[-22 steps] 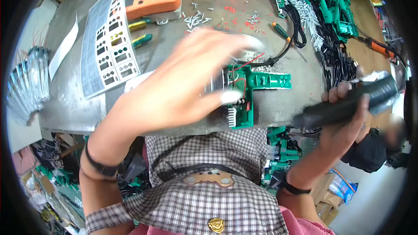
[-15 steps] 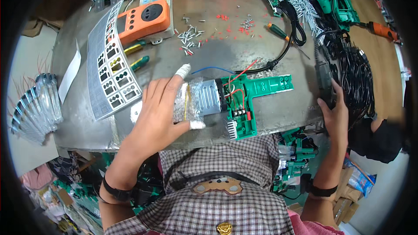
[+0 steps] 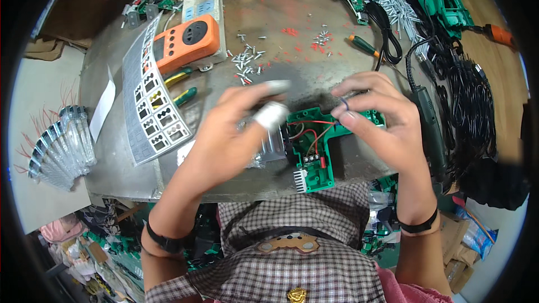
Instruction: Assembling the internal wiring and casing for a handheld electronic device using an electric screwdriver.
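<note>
My right hand [image 3: 387, 120] pinches a thin blue wire [image 3: 345, 102] between thumb and fingertips, above the arm of a green T-shaped plastic housing half [image 3: 323, 177]. Red and pale wires [image 3: 310, 132] run inside the housing to a small terminal block [image 3: 310, 159]. A silvery metal tube [image 3: 273, 148] in clear bubble wrap joins the housing's left side and is partly covered by my left hand [image 3: 227, 134]. That hand hovers with thumb and forefinger apart, both wrapped in white tape, somewhat blurred. I see nothing between them.
Left of the hands lie a printed sheet [image 3: 147, 109], an orange meter [image 3: 193, 42] and pliers [image 3: 184, 96]. Small screws [image 3: 244, 62] lie farther back. A screwdriver [image 3: 364, 45], a dark long-bodied corded tool [image 3: 429, 134] and bundled black cords [image 3: 463, 101] are on the right.
My right hand has left the dark tool and come to the housing, now pinching the blue wire that lay on the table. My left hand has lifted off the bubble-wrapped tube and shifted right.
</note>
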The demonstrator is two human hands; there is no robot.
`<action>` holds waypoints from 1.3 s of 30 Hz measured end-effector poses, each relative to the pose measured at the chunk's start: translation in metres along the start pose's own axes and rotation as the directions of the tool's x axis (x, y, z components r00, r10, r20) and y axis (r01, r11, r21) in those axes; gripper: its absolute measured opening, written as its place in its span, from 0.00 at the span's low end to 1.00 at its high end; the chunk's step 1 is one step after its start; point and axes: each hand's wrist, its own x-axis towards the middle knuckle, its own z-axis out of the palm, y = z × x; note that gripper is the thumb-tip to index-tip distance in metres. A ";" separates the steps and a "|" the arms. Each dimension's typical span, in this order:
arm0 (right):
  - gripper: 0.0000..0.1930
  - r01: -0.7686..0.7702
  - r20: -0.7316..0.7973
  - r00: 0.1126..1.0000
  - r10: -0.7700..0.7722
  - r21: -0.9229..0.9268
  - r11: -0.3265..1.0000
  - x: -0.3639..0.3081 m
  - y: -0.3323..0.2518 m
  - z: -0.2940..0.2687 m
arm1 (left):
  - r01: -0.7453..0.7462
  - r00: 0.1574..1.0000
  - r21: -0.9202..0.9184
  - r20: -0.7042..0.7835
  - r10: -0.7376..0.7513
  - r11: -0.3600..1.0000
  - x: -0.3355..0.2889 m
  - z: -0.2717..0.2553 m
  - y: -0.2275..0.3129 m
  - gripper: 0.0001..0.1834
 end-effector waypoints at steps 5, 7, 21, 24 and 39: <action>0.06 0.036 -0.093 0.995 -0.032 0.047 0.998 -0.021 0.003 0.002 | -0.194 0.945 0.088 0.284 0.162 0.977 0.039 0.027 0.018 0.18; 0.06 0.018 -0.147 0.989 0.001 0.123 0.992 -0.028 0.005 0.007 | -0.277 0.925 0.111 0.301 0.234 0.954 0.041 0.020 0.015 0.14; 0.07 -0.254 -0.125 0.918 0.377 0.544 0.800 -0.023 0.002 0.032 | 0.223 0.970 -0.423 0.185 -0.157 0.878 0.036 0.034 0.004 0.13; 0.09 -0.244 -0.114 0.922 0.371 0.574 0.782 -0.022 0.003 0.035 | 0.212 0.974 -0.516 0.176 -0.139 0.830 0.043 0.028 0.006 0.19; 0.03 -0.139 -0.158 0.976 0.148 0.067 0.988 0.001 0.005 0.041 | 0.233 0.972 -0.409 0.076 -0.222 0.882 0.031 0.007 0.001 0.11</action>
